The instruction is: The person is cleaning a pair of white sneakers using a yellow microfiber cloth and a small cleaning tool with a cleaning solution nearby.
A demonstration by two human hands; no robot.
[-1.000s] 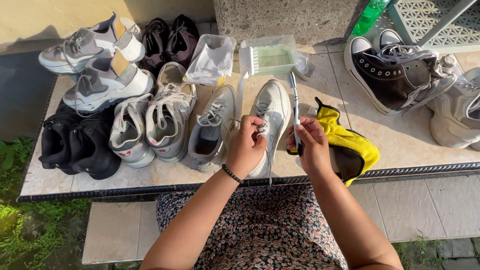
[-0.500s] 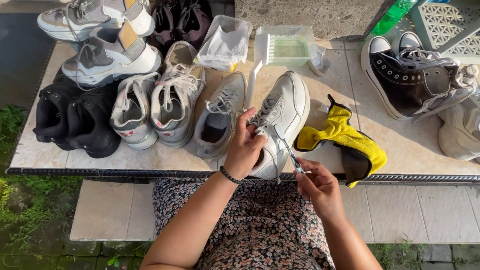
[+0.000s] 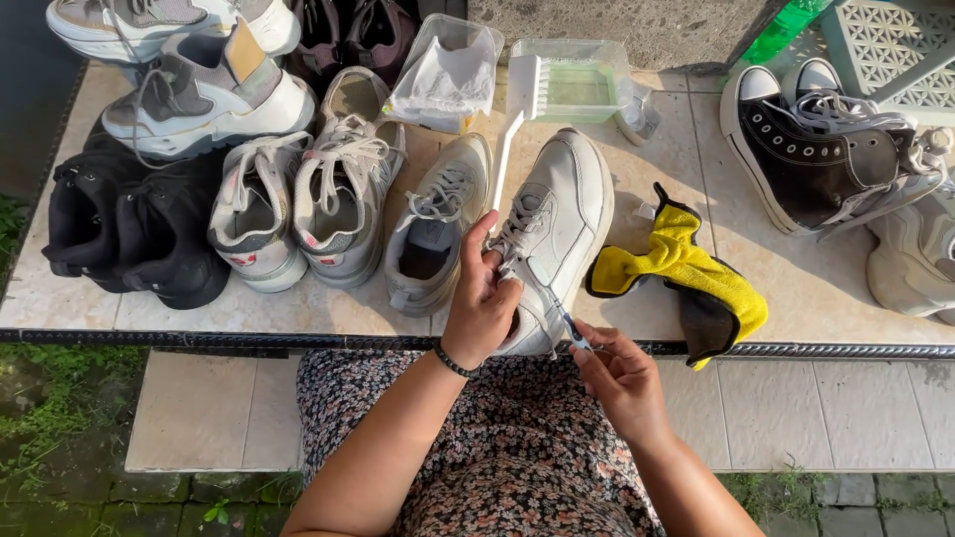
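White shoe (image 3: 562,224) lies on table (image 3: 826,298) edge w/ left hand (image 3: 482,303) clamped over its heel & laces, hiding them, right hand (image 3: 622,383) just below pinching a thin lace end (image 3: 567,326), tip hard to make out.

View count: one only, head cam; no 2nd view, so no shared area.
Position: worn on your head, above your lap, at the near edge of the tiled table (image 3: 696,298).
Facing: steeply down & fwd, across the tabletop toward a concrete wall (image 3: 617,30) at frame top.
Nearness: close; your forearms enter from the bottom edge, left hand (image 3: 482,308) & right hand (image 3: 617,378) sit approx. mid-frame.
Coverage: table spans nearly full width, cropped at right; floral lap (image 3: 497,457) fills bottom centre.
Edges: grass (image 3: 50,418) at lower left, paving below the table.
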